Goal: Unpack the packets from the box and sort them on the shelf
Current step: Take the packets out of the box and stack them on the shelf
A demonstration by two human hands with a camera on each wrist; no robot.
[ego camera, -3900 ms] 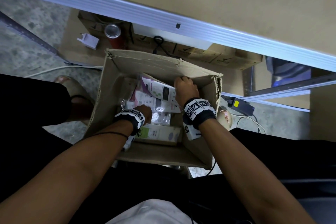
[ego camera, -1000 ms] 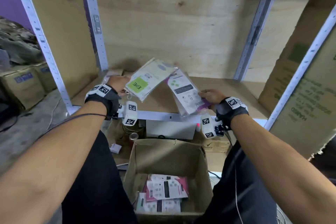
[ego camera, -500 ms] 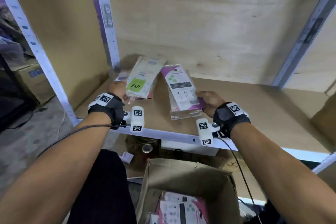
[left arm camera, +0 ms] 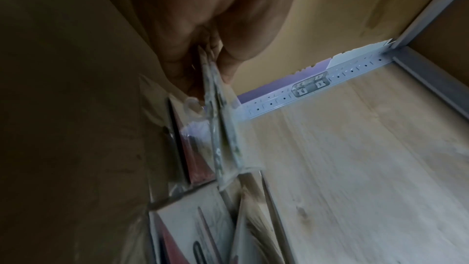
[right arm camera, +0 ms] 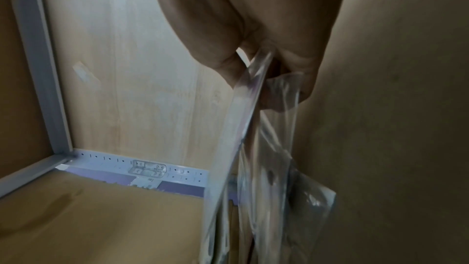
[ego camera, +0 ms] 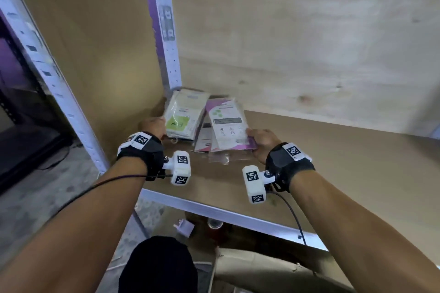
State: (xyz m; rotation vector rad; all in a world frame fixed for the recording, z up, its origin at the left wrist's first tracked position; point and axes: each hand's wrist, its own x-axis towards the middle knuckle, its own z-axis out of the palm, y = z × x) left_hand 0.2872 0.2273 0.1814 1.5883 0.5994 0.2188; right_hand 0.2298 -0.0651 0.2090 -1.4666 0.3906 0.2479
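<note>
In the head view my left hand [ego camera: 153,125] grips the near edge of a cream packet with a green label [ego camera: 183,115], held low over the back left corner of the wooden shelf [ego camera: 333,164]. My right hand [ego camera: 258,138] pinches the right edge of a white and purple packet [ego camera: 227,126]. Under it lie other purple packets [ego camera: 203,143] on the shelf. The left wrist view shows the fingers of my left hand [left arm camera: 203,61] pinching the packet's edge [left arm camera: 223,138]. In the right wrist view my right hand [right arm camera: 261,71] pinches clear plastic wrapping [right arm camera: 253,138]. The cardboard box's rim [ego camera: 262,266] shows below.
A perforated metal upright [ego camera: 164,31] stands at the shelf's back left corner, with plywood walls behind and to the left. The shelf's metal front edge [ego camera: 214,211] runs below my wrists. A red can [ego camera: 214,225] and a white plug [ego camera: 184,227] lie on the floor beneath.
Both hands have carried their packets from the box up to the shelf and further back toward the left corner. The packets are now lower, over those lying on the shelf.
</note>
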